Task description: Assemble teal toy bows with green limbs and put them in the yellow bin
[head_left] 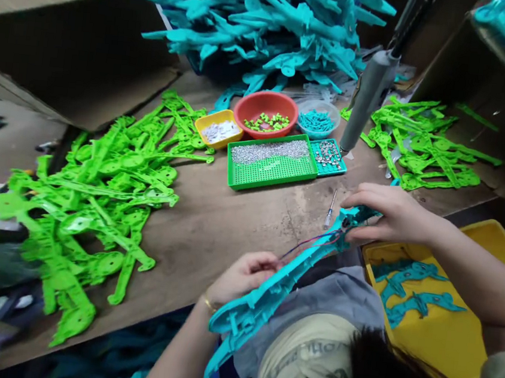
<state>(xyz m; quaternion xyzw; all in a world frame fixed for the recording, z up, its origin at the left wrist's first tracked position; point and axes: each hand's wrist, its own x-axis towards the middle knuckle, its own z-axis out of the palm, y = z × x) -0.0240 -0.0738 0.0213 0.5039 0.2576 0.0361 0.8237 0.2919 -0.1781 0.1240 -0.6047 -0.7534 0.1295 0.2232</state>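
A long turquoise plastic shell [263, 298], ribbed inside and shaped like a toy gun half, lies slantwise over my lap in front of the table edge. My right hand [388, 212] grips its upper end, thumb and fingers on either side. Under its middle, my left hand [246, 275] has curled fingers against the shell; their tips are partly hidden. Thin red and blue wires [308, 241] run along the shell between both hands. A small screwdriver [330, 212] with a clear handle lies on the table beside the shell's upper end.
Lime-green plastic parts pile up at left [102, 197] and right [428, 147]. Behind the green tray [271, 182] of screws stand a red bowl [266, 103] and small containers. A grey cylindrical tool [368, 99] hangs above. A yellow bin [438, 353] holding turquoise parts stands at right.
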